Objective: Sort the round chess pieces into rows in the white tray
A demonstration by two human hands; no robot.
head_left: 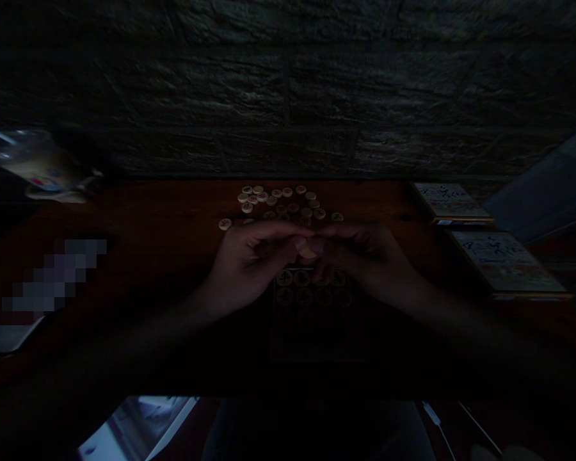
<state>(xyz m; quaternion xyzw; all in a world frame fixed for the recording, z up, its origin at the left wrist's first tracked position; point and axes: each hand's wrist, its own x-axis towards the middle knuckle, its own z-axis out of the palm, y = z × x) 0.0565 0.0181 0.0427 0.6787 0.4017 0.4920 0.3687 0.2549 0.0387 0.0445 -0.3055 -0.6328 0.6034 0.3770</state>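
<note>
In dim light, my left hand (256, 259) and my right hand (369, 259) meet at the middle of the table. Between my thumbs and fingers is a round, pale Chinese chess piece (308, 250), its marked face not visible. Below my hands lies a dark tray (317, 342) with rows of similar pieces (303, 296) set side by side; its near part is too dark to make out. Beyond my fingers, loose chess pieces (262, 196) are scattered on the wooden table, some with red characters. My hands hide some of them.
Two flat printed boxes, a nearer one (511, 262) and a farther one (454, 202), lie at the right. A clear plastic cup (43, 166) with a straw is at the far left, near a blurred-out item (52, 278). A stone wall (288, 89) rises behind the table.
</note>
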